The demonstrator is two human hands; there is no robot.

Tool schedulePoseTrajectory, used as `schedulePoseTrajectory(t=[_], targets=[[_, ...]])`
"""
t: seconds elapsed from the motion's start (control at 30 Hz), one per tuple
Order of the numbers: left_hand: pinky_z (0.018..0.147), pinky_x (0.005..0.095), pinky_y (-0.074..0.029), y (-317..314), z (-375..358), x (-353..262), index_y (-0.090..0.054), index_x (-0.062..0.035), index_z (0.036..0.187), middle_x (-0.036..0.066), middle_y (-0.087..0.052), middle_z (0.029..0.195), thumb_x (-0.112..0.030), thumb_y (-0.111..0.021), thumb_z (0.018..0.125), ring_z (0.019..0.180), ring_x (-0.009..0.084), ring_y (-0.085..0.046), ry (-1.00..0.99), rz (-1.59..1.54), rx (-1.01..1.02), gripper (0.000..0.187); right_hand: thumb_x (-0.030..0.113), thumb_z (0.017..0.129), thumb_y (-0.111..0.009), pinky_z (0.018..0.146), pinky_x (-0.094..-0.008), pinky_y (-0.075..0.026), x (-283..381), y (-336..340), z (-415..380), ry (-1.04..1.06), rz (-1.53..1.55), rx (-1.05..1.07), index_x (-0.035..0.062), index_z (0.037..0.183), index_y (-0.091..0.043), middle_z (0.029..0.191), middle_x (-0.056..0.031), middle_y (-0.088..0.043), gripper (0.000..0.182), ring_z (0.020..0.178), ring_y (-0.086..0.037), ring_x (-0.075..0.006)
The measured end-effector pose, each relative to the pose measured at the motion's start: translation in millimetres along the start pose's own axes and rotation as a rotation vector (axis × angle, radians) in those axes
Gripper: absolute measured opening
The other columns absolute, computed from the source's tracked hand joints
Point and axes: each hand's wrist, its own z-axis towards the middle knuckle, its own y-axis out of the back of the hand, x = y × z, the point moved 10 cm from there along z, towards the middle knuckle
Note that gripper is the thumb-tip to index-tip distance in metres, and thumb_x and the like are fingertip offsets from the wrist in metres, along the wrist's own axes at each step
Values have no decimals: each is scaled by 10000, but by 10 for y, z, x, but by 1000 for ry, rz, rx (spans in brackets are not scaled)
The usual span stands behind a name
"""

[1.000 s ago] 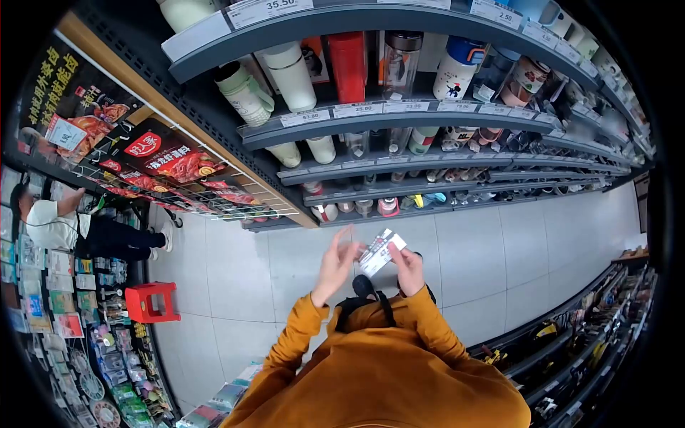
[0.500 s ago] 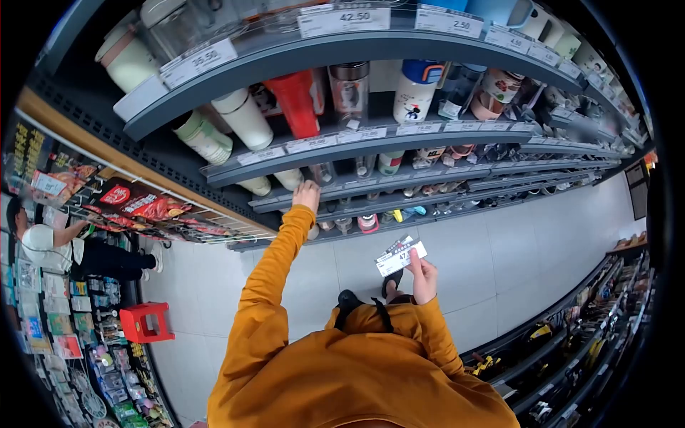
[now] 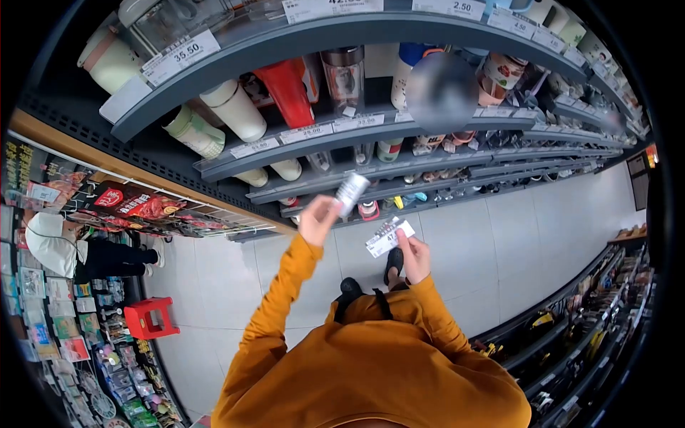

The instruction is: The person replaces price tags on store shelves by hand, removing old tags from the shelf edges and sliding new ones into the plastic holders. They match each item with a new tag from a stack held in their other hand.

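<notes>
My left hand is raised off the shelves, its fingers closed on a white price label that is blurred by motion. Lower and to the right, my right hand pinches several white price tags, fanned a little, with the thumb on top. The two hands are apart, over the floor in front of the shelving. Above them, a shelf edge carries more price labels. White bottles, a red bottle and a clear cup stand on that shelf.
A red stool stands on the floor at the left. Beyond it a person in a white top is beside hanging goods. Snack packs hang on a rack at the left. Dark shelving runs along the lower right.
My left hand has left the lower shelf edge and moved right and down, now with a label in it. My right hand has shifted slightly up and left with its tags.
</notes>
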Motion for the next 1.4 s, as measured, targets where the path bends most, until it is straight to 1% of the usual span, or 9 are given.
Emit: schedulePoseTrajectory(t=[0.13, 0.47, 0.87, 1.0, 1.03, 1.17, 1.23, 1.33, 1.4], targets=[[753, 211, -458, -366, -683, -86, -570, -8, 965, 46, -635, 966, -78, -620, 883, 865, 75, -583, 215, -262, 23, 118, 183, 934, -573, 678, -182, -411, 80, -333, -146, 36, 24, 67, -87, 918, -635, 792, -17, -627, 277, 743, -495, -33], [678, 211, -496, 190, -1344, -136, -549, 5, 983, 75, -636, 975, -47, -617, 877, 797, 90, -613, 240, -255, -131, 136, 165, 925, -582, 669, -183, -426, -1, -904, -519, 54, 44, 179, -79, 953, -642, 795, -22, -652, 252, 733, -516, -24], [778, 228, -459, 235, -1839, 179, -506, 1, 1140, 28, -606, 932, 99, -626, 762, 857, 81, -573, 298, -333, 62, 408, 116, 847, -675, 714, -206, -471, 19, -1383, -886, 15, 57, 365, -15, 1002, -614, 919, -42, -677, 212, 788, -593, -54], [806, 262, -468, 122, -2018, 280, -465, -19, 1203, 39, -568, 1078, -89, -508, 910, 940, 116, -571, 469, -596, 23, 304, 109, 865, -649, 759, -207, -464, -31, -1384, -944, -25, 151, 319, 3, 1000, -544, 923, -62, -677, 201, 834, -595, -64], [835, 305, -480, 45, -2014, 290, -438, -49, 1251, 64, -550, 1148, -261, -424, 969, 997, 167, -575, 511, -722, 38, 352, 109, 867, -645, 749, -205, -461, -9, -1391, -965, 2, 146, 320, 5, 1009, -529, 920, -61, -676, 211, 830, -589, -62], [851, 362, -496, -185, -2041, 26, -429, -21, 1266, 145, -579, 1119, -424, -326, 982, 1021, 235, -590, 526, -963, 124, 503, 65, 840, -658, 667, -189, -426, 96, -1421, -1124, -4, 83, 373, 38, 1195, -417, 916, -52, -659, 431, 803, -558, -48], [735, 321, -518, -135, -2127, 284, -472, -27, 1214, 116, -605, 986, -413, -389, 972, 851, 220, -619, 655, -701, 107, 464, 29, 816, -652, 683, -205, -436, 216, -1426, -1206, 75, -11, 410, 60, 1326, -372, 977, -68, -638, 583, 860, -564, -75], [664, 293, -505, -163, -2152, 303, -500, -29, 1155, 71, -579, 900, -389, -445, 963, 756, 191, -604, 692, -578, 241, 412, 51, 817, -647, 711, -243, -460, 248, -1474, -1227, 39, -130, 553, 66, 1281, -455, 905, -35, -617, 503, 788, -545, -80], [635, 285, -490, -210, -2150, 188, -506, -29, 1125, 48, -547, 849, -379, -458, 962, 721, 180, -589, 683, -623, 302, 388, 68, 810, -650, 819, -285, -487, 488, -1501, -1220, 268, -293, 686, 57, 1171, -564, 1079, -83, -604, 371, 948, -594, -161]])
